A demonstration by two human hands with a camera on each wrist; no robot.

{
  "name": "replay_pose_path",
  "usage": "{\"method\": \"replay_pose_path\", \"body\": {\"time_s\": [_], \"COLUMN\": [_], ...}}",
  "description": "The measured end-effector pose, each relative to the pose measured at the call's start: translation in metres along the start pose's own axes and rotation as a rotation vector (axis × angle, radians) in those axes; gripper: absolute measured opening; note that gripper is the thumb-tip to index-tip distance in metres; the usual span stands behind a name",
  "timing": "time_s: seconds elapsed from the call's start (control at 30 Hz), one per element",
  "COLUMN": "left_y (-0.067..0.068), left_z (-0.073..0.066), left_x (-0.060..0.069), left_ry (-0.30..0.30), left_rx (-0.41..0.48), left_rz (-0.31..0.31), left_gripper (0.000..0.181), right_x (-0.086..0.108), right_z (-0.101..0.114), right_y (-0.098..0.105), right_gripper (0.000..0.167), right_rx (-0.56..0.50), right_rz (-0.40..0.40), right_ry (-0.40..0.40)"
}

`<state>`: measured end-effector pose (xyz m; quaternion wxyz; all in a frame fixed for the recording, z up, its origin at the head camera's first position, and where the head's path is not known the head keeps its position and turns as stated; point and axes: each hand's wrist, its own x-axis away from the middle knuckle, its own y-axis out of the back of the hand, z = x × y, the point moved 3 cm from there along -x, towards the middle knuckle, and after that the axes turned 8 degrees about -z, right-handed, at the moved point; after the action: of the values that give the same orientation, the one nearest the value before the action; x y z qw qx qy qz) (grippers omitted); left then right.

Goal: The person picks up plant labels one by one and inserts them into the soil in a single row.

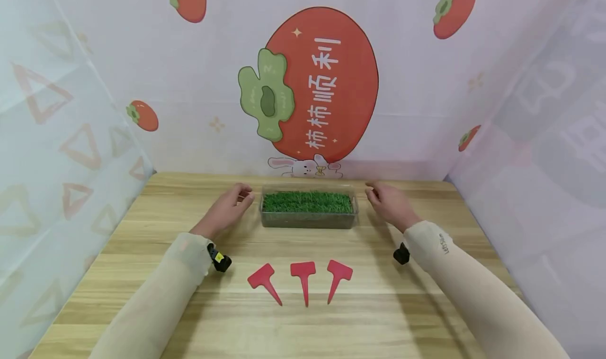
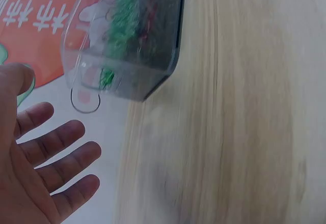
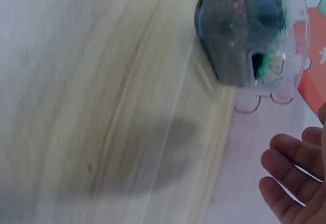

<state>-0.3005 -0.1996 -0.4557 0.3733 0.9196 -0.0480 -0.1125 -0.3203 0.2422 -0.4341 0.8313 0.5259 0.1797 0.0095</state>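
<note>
A clear plastic box (image 1: 307, 221) with green artificial grass (image 1: 307, 201) in it stands toward the back of the wooden table. My left hand (image 1: 229, 206) is just off its left end, fingers loosely bent and holding nothing. Off the right end, my right hand (image 1: 389, 204) hovers the same way, also apart from the box. Both wrist views show a gap between the relaxed fingers and the box wall. Nearer to me lie three red T-shaped plant labels: a left one (image 1: 262, 276), a middle one (image 1: 303, 269) and a right one (image 1: 339, 270), stems pointing toward me.
The light wooden table (image 1: 303, 332) meets a white cloth backdrop (image 1: 199, 149) printed with persimmons and a rabbit. Cloth walls also rise at the left and right sides. A small black wrist camera sits on each sleeve cuff.
</note>
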Motion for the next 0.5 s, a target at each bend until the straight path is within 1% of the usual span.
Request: {"method": "replay_pose_path", "body": {"time_s": [0.1, 0.17, 0.23, 0.33, 0.43, 0.5], "left_y": [-0.006, -0.009, -0.012, -0.014, -0.014, -0.015], "left_z": [-0.005, -0.007, -0.01, -0.014, -0.017, -0.02], "left_x": [-0.001, -0.001, 0.0, 0.001, 0.002, 0.003], "left_ry": [-0.004, -0.004, -0.004, -0.017, -0.03, -0.047], "left_rx": [-0.005, -0.011, -0.023, -0.041, -0.06, -0.083], "left_rz": [0.029, 0.051, 0.072, 0.089, 0.098, 0.117], "left_gripper": [0.057, 0.059, 0.061, 0.061, 0.059, 0.059], "right_x": [0.005, 0.009, 0.012, 0.014, 0.013, 0.013], "right_z": [0.007, 0.011, 0.016, 0.021, 0.026, 0.028], "right_y": [-0.005, -0.008, -0.012, -0.016, -0.02, -0.022], "right_gripper": [0.044, 0.047, 0.051, 0.057, 0.061, 0.061], "right_rx": [-0.085, -0.148, -0.186, -0.202, -0.192, -0.177], "right_rz": [0.013, 0.044, 0.081, 0.116, 0.139, 0.145], "right_ry": [-0.033, -0.075, -0.114, -0.125, -0.099, -0.088]}}
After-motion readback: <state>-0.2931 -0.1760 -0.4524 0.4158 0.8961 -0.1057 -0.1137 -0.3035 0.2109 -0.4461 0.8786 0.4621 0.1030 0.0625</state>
